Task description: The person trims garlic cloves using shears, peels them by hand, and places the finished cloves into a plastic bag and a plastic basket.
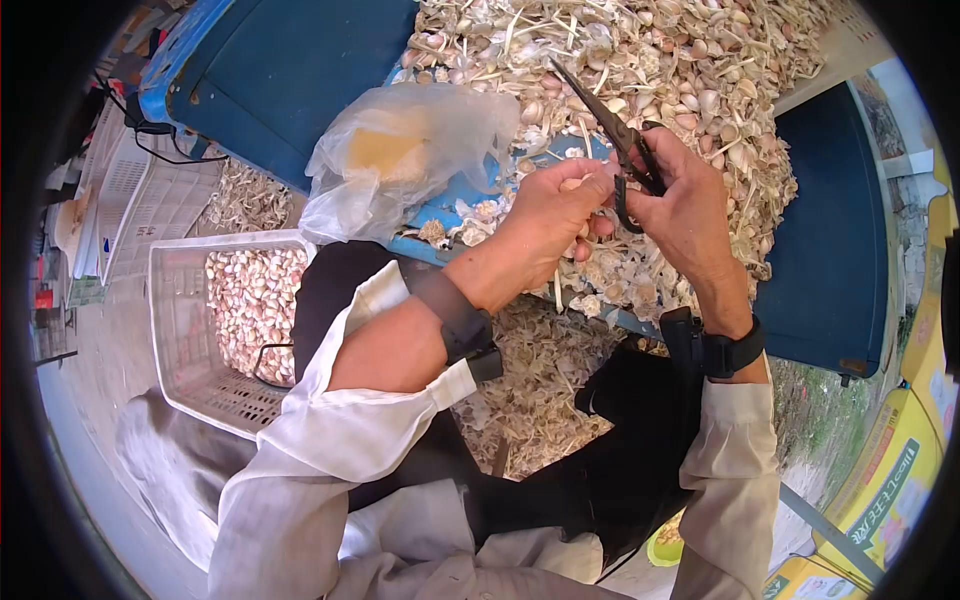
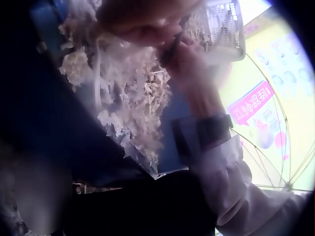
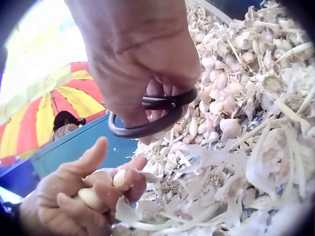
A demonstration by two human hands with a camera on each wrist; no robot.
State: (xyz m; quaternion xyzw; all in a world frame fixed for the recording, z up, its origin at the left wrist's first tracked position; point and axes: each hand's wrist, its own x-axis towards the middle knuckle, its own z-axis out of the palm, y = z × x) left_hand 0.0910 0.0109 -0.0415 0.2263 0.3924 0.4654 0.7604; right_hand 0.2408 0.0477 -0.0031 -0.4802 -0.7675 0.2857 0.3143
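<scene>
My left hand is curled palm-up around several pale garlic cloves, plainest in the right wrist view. Black-handled scissors are in my right hand, its fingers through the handle loops and the blades pointing up and away to the left. The two hands are close together over the near edge of a heap of garlic cloves and dry skins. In the left wrist view both hands are blurred at the top, the left beside the right.
A clear plastic bag with something yellow inside lies left of the heap on the blue surface. Lower left stands a white crate of cloves. Dry skins cover the ground between the legs. Yellow boxes stand at right.
</scene>
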